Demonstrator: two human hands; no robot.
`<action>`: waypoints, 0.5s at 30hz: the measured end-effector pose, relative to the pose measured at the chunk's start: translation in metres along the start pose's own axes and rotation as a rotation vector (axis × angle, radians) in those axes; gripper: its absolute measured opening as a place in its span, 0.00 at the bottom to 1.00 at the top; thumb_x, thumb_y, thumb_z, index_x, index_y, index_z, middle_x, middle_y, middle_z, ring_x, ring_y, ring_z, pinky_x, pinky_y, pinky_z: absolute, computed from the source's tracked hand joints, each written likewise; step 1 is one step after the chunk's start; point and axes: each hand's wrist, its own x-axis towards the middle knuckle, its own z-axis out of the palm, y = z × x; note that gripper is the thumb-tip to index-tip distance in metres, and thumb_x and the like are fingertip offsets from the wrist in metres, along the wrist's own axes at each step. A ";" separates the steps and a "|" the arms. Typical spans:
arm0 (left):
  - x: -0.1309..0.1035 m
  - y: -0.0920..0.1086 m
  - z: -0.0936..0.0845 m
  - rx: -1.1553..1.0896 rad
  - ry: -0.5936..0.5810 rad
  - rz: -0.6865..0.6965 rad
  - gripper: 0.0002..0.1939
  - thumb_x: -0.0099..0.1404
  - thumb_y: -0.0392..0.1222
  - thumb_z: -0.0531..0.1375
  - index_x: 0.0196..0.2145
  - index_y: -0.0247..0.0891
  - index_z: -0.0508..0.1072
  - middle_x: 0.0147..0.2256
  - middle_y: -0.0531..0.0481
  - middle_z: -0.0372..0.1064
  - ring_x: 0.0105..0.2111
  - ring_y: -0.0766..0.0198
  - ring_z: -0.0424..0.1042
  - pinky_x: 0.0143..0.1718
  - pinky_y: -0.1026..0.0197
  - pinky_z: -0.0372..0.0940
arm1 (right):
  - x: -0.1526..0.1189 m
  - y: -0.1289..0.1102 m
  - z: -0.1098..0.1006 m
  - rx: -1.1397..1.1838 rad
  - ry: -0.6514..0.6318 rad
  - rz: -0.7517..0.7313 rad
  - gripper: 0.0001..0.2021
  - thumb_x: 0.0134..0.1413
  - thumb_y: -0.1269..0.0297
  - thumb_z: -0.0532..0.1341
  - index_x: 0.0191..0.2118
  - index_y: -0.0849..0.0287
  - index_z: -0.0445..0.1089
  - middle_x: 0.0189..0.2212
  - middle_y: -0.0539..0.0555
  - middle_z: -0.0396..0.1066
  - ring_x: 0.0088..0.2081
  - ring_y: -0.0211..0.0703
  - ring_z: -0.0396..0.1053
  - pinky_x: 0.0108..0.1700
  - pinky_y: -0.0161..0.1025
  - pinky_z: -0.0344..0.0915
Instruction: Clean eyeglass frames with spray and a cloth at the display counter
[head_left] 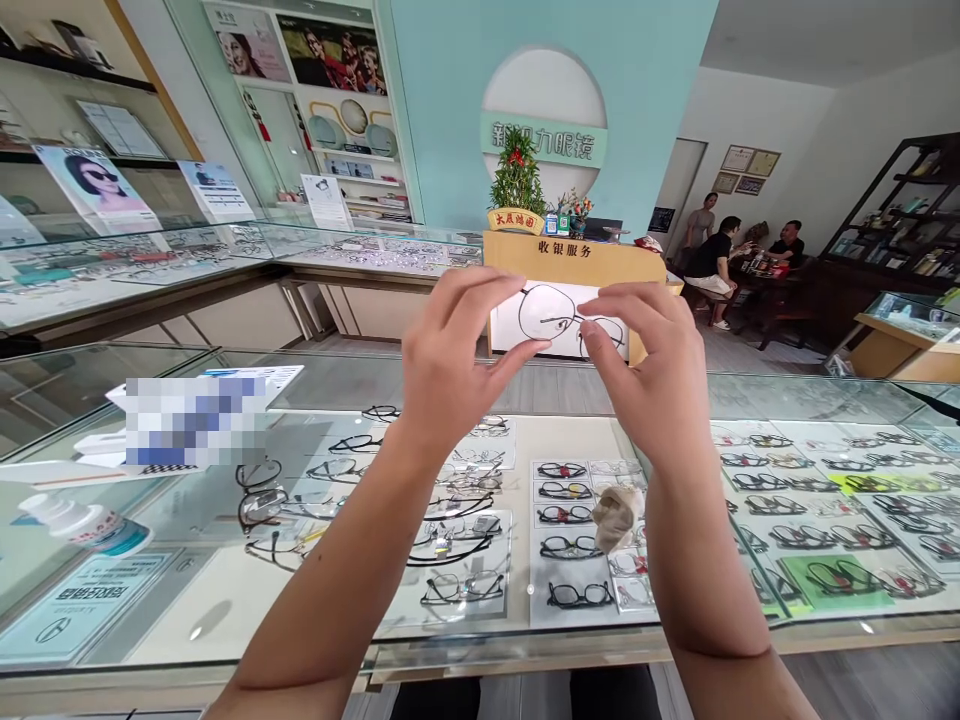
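Note:
Thin dark-framed eyeglasses point(549, 315) with round lenses are held up above the glass counter, in front of a white panel in the background. My left hand point(454, 345) is closed on one side of the frame, thumb low and fingers high by the rim. Around the bridge and the other lens, my right hand point(660, 350) pinches with thumb and fingers, hiding part of that lens. Below my right wrist a crumpled beige cloth point(619, 518) lies on the glass top. A white spray bottle point(94, 525) rests on its side at the left.
Under the glass counter top point(442, 645) are rows of eyeglasses point(579, 595). Papers and a white box point(187, 425), partly blurred out, lie at the left. Beyond stand a wooden cashier desk point(652, 268), a potted plant point(517, 180) and more display cases; several people sit or stand at the right.

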 end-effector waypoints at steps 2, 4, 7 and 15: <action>0.002 0.004 -0.002 0.022 -0.026 -0.017 0.28 0.65 0.63 0.75 0.56 0.50 0.78 0.57 0.42 0.78 0.62 0.41 0.76 0.65 0.39 0.72 | 0.000 0.001 -0.001 0.014 -0.006 0.002 0.09 0.73 0.59 0.62 0.47 0.45 0.82 0.52 0.55 0.81 0.57 0.58 0.75 0.62 0.63 0.69; 0.003 0.007 -0.005 0.038 -0.035 -0.012 0.28 0.65 0.62 0.75 0.57 0.49 0.79 0.57 0.42 0.78 0.62 0.42 0.76 0.67 0.38 0.71 | 0.000 0.003 -0.002 0.055 -0.016 0.004 0.09 0.72 0.61 0.63 0.46 0.47 0.82 0.51 0.55 0.82 0.56 0.57 0.76 0.61 0.61 0.69; 0.004 0.009 -0.009 0.038 -0.038 0.040 0.26 0.68 0.59 0.73 0.59 0.48 0.78 0.60 0.42 0.77 0.63 0.43 0.75 0.69 0.39 0.69 | 0.001 0.006 -0.004 0.170 -0.062 0.003 0.08 0.72 0.62 0.64 0.46 0.48 0.82 0.50 0.54 0.82 0.54 0.55 0.77 0.61 0.59 0.70; 0.002 0.006 -0.017 -0.069 -0.099 0.077 0.27 0.72 0.60 0.70 0.63 0.49 0.76 0.62 0.42 0.78 0.62 0.46 0.76 0.57 0.45 0.77 | 0.004 0.013 -0.005 0.402 -0.179 0.084 0.05 0.70 0.61 0.68 0.42 0.49 0.83 0.48 0.55 0.82 0.53 0.54 0.78 0.60 0.56 0.72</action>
